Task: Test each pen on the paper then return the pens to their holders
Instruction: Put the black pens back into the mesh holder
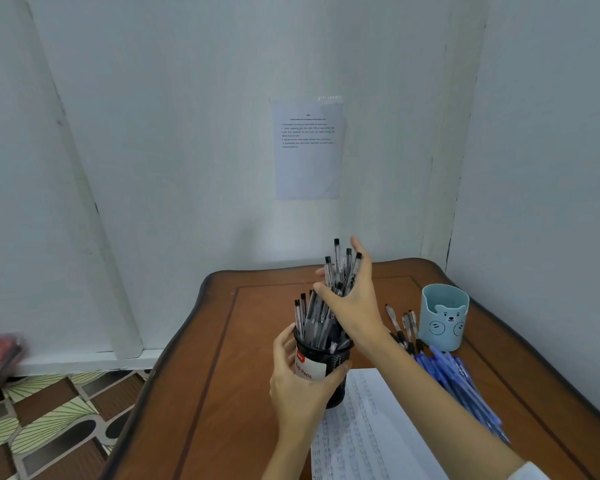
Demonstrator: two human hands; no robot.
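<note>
My left hand (pixel 300 379) grips a black mesh pen holder (pixel 336 362) with a red and white label, lifted above the brown table (pixel 222 375). Several black-capped clear pens (pixel 309 318) stand in it. My right hand (pixel 352 299) holds a bunch of these pens (pixel 342 268) by their upper ends, just above the holder. A sheet of paper (pixel 364 427) covered in scribble marks lies under my forearms. A light blue holder with a bear face (pixel 443 317) stands at the right and looks empty.
A pile of blue pens (pixel 461 382) lies on the table right of the paper, with a few black pens (pixel 404 327) beside the blue holder. A printed sheet (pixel 307 147) hangs on the white wall. Patterned floor tiles (pixel 49 410) lie to the left.
</note>
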